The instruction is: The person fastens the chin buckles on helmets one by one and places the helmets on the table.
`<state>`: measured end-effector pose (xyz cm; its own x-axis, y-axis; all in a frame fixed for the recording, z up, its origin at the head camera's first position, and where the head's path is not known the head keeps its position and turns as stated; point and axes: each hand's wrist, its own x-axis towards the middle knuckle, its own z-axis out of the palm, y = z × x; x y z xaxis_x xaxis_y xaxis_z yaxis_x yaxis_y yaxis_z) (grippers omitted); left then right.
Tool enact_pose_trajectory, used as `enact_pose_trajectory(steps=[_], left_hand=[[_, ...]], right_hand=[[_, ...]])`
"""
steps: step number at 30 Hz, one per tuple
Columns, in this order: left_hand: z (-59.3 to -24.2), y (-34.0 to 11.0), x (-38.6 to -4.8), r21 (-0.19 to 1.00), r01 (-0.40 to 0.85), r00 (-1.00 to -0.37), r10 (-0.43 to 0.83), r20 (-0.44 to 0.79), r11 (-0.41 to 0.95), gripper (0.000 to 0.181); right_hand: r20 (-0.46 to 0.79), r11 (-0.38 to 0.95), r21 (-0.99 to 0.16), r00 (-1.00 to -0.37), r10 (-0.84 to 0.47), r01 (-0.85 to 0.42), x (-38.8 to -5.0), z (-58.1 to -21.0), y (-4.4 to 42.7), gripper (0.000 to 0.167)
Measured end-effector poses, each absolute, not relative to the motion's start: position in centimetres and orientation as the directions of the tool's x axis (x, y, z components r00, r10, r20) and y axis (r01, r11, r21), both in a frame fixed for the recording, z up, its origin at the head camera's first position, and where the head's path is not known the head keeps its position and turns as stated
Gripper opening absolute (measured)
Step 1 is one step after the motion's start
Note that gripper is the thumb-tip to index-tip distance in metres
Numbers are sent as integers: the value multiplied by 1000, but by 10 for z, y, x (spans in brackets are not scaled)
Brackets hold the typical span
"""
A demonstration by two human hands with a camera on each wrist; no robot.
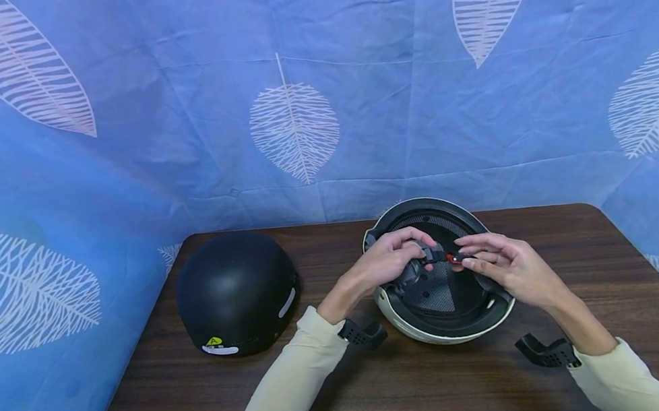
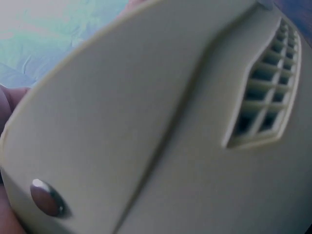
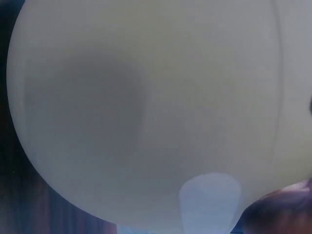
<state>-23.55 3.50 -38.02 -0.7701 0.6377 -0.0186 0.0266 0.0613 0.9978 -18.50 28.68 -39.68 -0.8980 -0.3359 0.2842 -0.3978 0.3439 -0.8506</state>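
Observation:
A cream helmet (image 1: 414,333) lies upside down on the table, its black padded inside facing up. Over its opening, my left hand (image 1: 381,264) pinches one end of the chin strap at a black buckle (image 1: 433,256). My right hand (image 1: 510,266) pinches the strap's other end, beside a small red part (image 1: 453,258). The two ends meet or nearly meet; whether they are joined I cannot tell. In the left wrist view the helmet's shell (image 2: 122,107) shows a grid vent (image 2: 265,92) and a rivet (image 2: 46,197). The shell (image 3: 146,136) also fills the right wrist view.
To the left, a black helmet (image 1: 235,291) sits dome up, with a yellow label and white stickers. Both helmets stand on a dark wooden table (image 1: 448,388). A blue cloth (image 1: 357,128) with white leaf prints hangs behind and at the sides.

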Motion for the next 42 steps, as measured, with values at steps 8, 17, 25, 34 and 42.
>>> enact_pose_trajectory(steps=[8,17,25,34,42], left_hand=[[-380,35,-235,1000,-5,-766,643,-21,27,23],[-377,36,-234,1000,6,-715,699,0,6,21],[-377,35,-235,997,71,-638,768,59,-18,23],[-379,36,-234,995,96,-625,778,56,5,24],[-382,37,-233,995,90,-673,739,35,35,22]], right_hand=[[329,384,-792,-861,-387,-475,-185,-393,287,29],[307,329,-815,-837,-452,-477,-187,-390,288,34],[264,321,-832,-831,-489,-453,-187,-388,288,36],[239,285,-869,-847,-474,-405,-188,-389,287,31],[284,378,-818,-876,-390,-434,-185,-389,288,23]])
